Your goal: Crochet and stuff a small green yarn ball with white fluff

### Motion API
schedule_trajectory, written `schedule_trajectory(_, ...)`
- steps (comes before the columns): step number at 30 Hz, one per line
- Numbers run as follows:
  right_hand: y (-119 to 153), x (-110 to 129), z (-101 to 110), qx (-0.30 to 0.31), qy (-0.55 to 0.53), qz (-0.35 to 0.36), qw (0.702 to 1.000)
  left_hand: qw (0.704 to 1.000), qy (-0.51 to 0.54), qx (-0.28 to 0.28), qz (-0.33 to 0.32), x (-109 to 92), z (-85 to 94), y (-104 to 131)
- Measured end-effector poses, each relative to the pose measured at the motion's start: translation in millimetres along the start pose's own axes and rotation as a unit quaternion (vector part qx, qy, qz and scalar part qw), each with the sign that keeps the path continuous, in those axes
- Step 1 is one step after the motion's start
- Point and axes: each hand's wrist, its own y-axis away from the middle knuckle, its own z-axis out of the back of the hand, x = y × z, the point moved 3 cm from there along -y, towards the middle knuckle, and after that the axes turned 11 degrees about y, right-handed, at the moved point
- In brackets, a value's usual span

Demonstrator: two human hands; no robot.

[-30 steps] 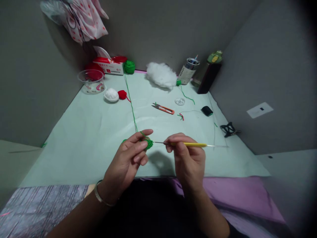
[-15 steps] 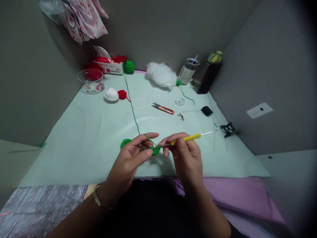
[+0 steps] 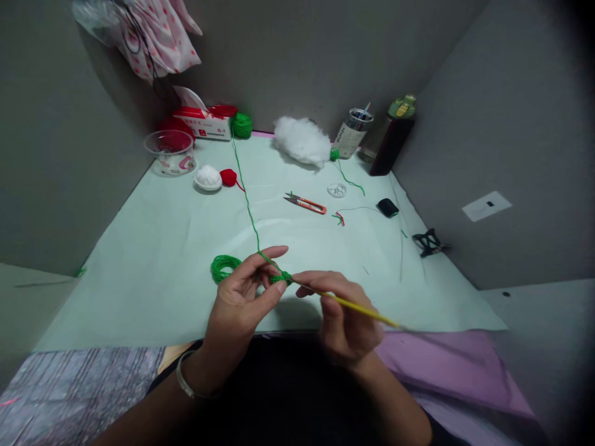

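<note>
Between the thumb and fingers of my left hand (image 3: pixel 246 288) is a small green crochet piece (image 3: pixel 282 278). A strand of green yarn (image 3: pixel 251 217) runs over the raised left index finger and back to a green yarn ball (image 3: pixel 242 126). My right hand (image 3: pixel 348 316) grips a crochet hook (image 3: pixel 356 306) by its yellow handle, its rear end blurred and slanting down to the right. The hook's front tip meets the crochet piece, where fingers and yarn partly hide it. Beside my left hand lies a loose coil of green yarn (image 3: pixel 225 268).
Thread snips (image 3: pixel 305 203) lie mid-table, near a small clear disc (image 3: pixel 337 190) and yarn scraps (image 3: pixel 339 218). Along the back stand a tissue box (image 3: pixel 204 124), white stuffing (image 3: pixel 302 141), a pen can (image 3: pixel 352 133) and a bottle (image 3: pixel 393 136). A plastic tub (image 3: pixel 170 153) sits at left.
The hook's rear end has swung down toward me, with my right hand turning and lowering. My left hand has shifted slightly left, and more of the green coil shows.
</note>
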Motion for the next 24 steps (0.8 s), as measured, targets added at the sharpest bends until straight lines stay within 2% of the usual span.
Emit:
schedule_trajectory(3, -0.6, -2.8, 1.6, -0.010, -0.060, -0.069, 0.996, 1.000, 0.017, 0.004, 0.024, -4.6, -0.1, -1.6)
schedule_trajectory(5, -1.5, -2.3, 1.6, -0.003, -0.065, -0.072, 0.995, 1.000, 0.014, 0.005, 0.018, -6.1, 0.1, -2.5)
schedule_trajectory(8, -1.8, -1.0, 0.3, 0.004, -0.025, -0.025, 0.999, 1.000, -0.004, 0.007, 0.007, -4.3, -0.7, -1.9)
schedule_trajectory(12, 1.2, -0.1, -3.3, 0.028, 0.106, 0.069, 0.992, 0.999, 0.031, -0.002, 0.020, -0.5, -4.0, 1.0)
schedule_trajectory(15, 3.8, -1.1, -5.7, 0.046, 0.163, 0.109, 0.980, 0.987, 0.130, 0.014, 0.097, 2.1, -7.2, 0.0)
schedule_trajectory(17, 3.5, -1.4, -6.5, 0.052, 0.163, 0.109, 0.979, 0.963, 0.202, 0.029, 0.175, 3.3, -8.1, -2.3)
schedule_trajectory(18, 2.3, -1.9, -6.3, 0.046, 0.146, 0.090, 0.984, 0.951, 0.228, 0.030, 0.207, 3.3, -7.5, -3.9)
schedule_trajectory(20, -1.7, -5.0, -4.1, 0.007, 0.066, 0.002, 0.998, 0.940, 0.249, 0.023, 0.234, 1.9, -5.1, -7.4)
schedule_trajectory(22, -5.7, -9.9, -2.8, -0.042, -0.068, -0.101, 0.992, 0.949, 0.237, 0.011, 0.209, -0.6, -2.4, -10.6)
schedule_trajectory(24, -9.2, -13.4, -5.1, -0.053, -0.179, -0.161, 0.969, 0.965, 0.206, 0.012, 0.163, -2.4, -2.3, -11.6)
